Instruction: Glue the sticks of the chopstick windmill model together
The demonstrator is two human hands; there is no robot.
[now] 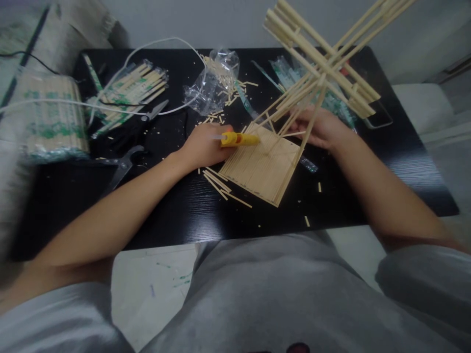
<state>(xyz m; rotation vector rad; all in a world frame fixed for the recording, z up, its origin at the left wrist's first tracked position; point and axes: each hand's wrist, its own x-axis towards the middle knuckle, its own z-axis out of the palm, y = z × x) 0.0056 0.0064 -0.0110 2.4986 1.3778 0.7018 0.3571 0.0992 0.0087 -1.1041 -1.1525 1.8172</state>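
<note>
My left hand point(209, 144) is closed round a yellow hot glue gun point(241, 139), with a whitish glue stick poking out of its back end. Its front points right, over a flat panel of thin wooden sticks point(265, 166). From this panel rises a windmill-like stick model point(324, 66) with large crossed blades. My right hand point(318, 127) is at the model's far right side, its fingers closed about the thin sticks of the frame and partly hidden by them. Several loose thin sticks point(217, 184) lie by the panel's left edge.
On the black table point(176, 211) are a wrapped chopstick bundle point(55, 115), loose packed chopsticks point(132, 90), scissors point(154, 112), pliers point(123, 164), clear plastic wrap point(211, 88) and cut stick bits point(230, 81). A white cable point(136, 104) loops across the left side. More wrappers point(287, 73) lie behind the model.
</note>
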